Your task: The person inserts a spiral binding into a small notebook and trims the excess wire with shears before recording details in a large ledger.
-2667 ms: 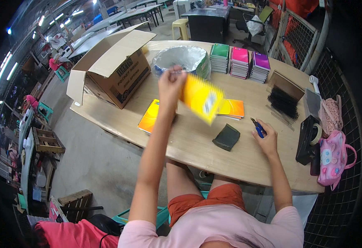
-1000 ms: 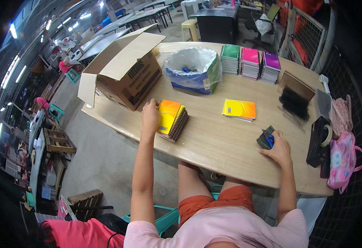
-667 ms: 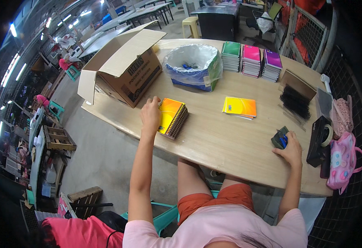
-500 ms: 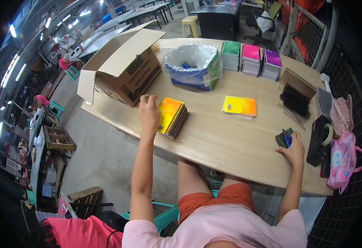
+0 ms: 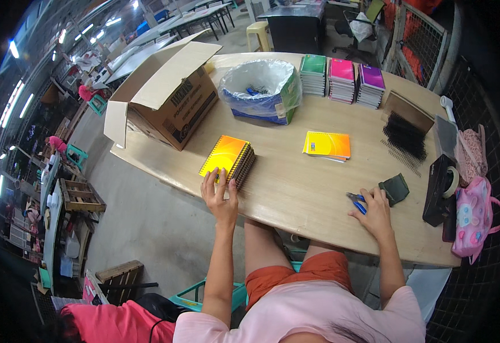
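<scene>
Left hand (image 5: 221, 200) touching near end of yellow-orange notebook stack (image 5: 227, 153), fingers staying apart from each other. Stack sitting on counter (image 5: 290, 194). Right hand (image 5: 375, 214) clamping on blue cutters (image 5: 359, 206), beside dark green pad (image 5: 395, 190). Brown box (image 5: 182, 111) showing big dark writing. Low yellow-orange pile (image 5: 330, 145) showing little dark label.

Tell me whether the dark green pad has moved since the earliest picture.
Yes: the dark green pad has shifted right, closer to the black box.
</scene>
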